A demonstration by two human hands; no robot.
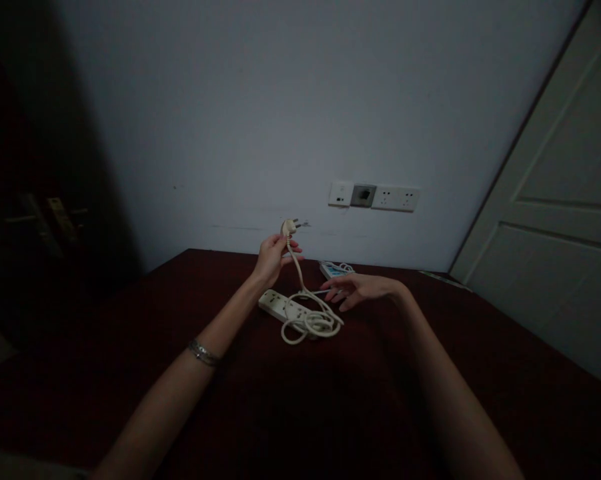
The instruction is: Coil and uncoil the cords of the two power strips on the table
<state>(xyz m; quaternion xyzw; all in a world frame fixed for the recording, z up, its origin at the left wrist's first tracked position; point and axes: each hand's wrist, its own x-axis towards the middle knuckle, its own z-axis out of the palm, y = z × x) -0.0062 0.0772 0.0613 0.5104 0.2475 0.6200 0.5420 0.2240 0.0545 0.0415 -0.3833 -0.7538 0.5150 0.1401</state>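
Note:
My left hand (274,257) is closed on a white plug (289,228), holding it up above the table with its metal pins pointing right, toward the wall. From the plug a white cord (299,267) runs down to loose coils. Those coils lie over the right part of a white power strip (275,303), hiding some of its sockets. To the right of the cord, my right hand (353,290) hovers with its fingers spread and nothing visible in them. Its fingertips are close to the cord; whether they touch it I cannot tell.
Behind my right hand lies a blue and white object (335,269) with a pale cord. Wall sockets (395,198) and other wall plates (339,194) are set in the wall beyond the dark red table (220,273). A white panelled door (555,267) stands at the right.

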